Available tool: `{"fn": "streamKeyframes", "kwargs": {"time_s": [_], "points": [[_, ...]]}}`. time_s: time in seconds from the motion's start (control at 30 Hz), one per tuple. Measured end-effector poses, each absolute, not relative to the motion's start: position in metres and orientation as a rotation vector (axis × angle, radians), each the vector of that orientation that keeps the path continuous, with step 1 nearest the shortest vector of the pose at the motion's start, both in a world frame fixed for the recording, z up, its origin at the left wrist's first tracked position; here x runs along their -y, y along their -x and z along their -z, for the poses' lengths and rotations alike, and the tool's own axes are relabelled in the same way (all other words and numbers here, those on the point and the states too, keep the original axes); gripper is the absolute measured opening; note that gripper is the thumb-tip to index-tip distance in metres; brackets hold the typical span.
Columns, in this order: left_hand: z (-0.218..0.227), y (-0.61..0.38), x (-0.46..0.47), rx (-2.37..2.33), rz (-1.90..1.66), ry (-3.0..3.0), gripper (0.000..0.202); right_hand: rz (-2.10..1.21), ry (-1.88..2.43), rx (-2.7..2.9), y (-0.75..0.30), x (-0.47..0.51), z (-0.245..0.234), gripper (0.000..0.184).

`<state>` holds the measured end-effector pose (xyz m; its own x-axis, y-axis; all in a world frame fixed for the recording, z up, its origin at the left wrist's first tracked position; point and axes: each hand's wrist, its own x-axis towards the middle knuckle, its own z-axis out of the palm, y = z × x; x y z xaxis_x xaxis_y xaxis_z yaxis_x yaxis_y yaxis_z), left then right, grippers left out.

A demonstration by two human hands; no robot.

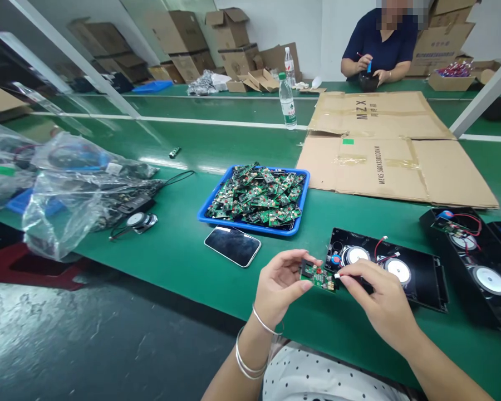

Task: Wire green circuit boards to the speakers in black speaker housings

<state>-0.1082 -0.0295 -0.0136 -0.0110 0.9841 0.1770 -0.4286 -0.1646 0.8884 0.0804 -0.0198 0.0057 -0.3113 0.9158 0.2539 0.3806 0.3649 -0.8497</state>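
Note:
My left hand (280, 283) grips a small green circuit board (318, 276) by its left end, thumb in front and fingers behind. Close to the board's right end, my right hand (379, 298) pinches a small white connector (337, 275); whether the connector touches the board I cannot tell. Just behind my hands lies a black speaker housing (421, 277) with two round white-faced speakers, a blue part and red-and-white wires. Further back, a blue tray (304, 192) is heaped with similar circuit boards (259, 192). A phone (232, 245) lies in front of the tray.
More black housings (463, 267) with speakers stand at the right. Flattened cardboard (401, 167) covers the bench behind, beside a water bottle (288, 103). Plastic bags (79, 184) and a loose speaker (140, 220) lie left. Across the bench, a person (379, 47) handles a dark object.

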Motion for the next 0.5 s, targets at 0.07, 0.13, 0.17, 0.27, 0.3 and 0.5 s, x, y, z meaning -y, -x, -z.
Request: {"fn": "streamKeyframes", "kwargs": {"time_s": [0.07,0.13,0.17,0.27,0.3,0.5], "points": [[0.011,0.104,0.032,-0.771,-1.473,-1.043,0.039,-0.825,1.093,1.882,-0.075,0.023,-0.006,0.012],[0.009,0.101,0.033,-0.775,-1.474,-1.081,0.038,-0.776,1.078,1.892,-0.072,0.025,-0.006,0.011],[0.008,0.100,0.033,-0.777,-1.480,-1.099,0.037,-0.758,1.078,1.898,-0.071,0.025,-0.006,0.011],[0.007,0.097,0.034,-0.776,-1.489,-1.141,0.034,-0.719,1.074,1.932,-0.070,0.024,-0.006,0.011],[0.007,0.096,0.034,-0.775,-1.495,-1.144,0.035,-0.705,1.068,1.946,-0.070,0.024,-0.006,0.011],[0.009,0.094,0.037,-0.807,-1.519,-1.186,0.040,-0.538,1.029,2.031,-0.070,0.023,-0.008,0.016]]}}
